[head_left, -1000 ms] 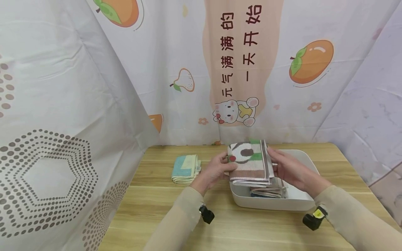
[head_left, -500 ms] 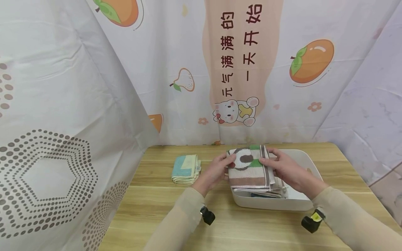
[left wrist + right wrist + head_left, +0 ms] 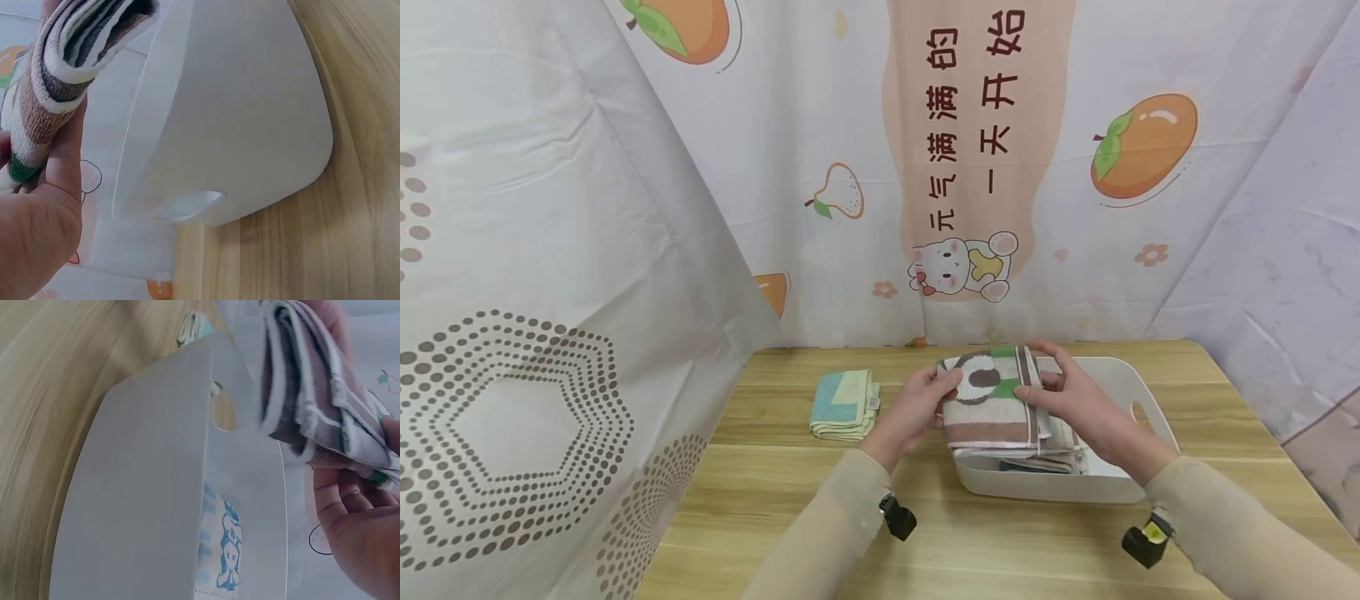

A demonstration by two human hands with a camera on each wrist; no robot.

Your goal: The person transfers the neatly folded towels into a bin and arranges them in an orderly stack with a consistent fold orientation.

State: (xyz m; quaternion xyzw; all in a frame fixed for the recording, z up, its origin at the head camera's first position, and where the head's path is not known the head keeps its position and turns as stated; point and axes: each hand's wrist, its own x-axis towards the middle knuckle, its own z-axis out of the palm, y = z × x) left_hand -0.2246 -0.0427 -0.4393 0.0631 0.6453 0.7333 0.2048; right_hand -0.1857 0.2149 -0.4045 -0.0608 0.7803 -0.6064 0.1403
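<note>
A folded towel [image 3: 988, 412] with white, brown, green and grey patterning is held between both hands above the left part of a white plastic bin [image 3: 1052, 487]. My left hand [image 3: 913, 412] grips its left edge, thumb on top and fingers beneath. On the opposite edge, my right hand [image 3: 1078, 404] pinches the towel the same way. The right wrist view shows the towel's layered folds [image 3: 312, 394] over the bin's rim. Inside the bin lies another folded towel [image 3: 1063, 460], partly hidden; a white and blue patterned cloth [image 3: 220, 550] shows there in the right wrist view.
A folded blue and yellow towel [image 3: 841, 404] lies on the wooden table [image 3: 760, 500], left of the bin. Behind the table hangs a printed curtain [image 3: 850, 275]. The bin has a handle cutout [image 3: 190, 204] at its end.
The held towel has come down slightly and tilted flatter over the bin. My right thumb has moved onto its top face, and my left thumb has shifted up along its edge.
</note>
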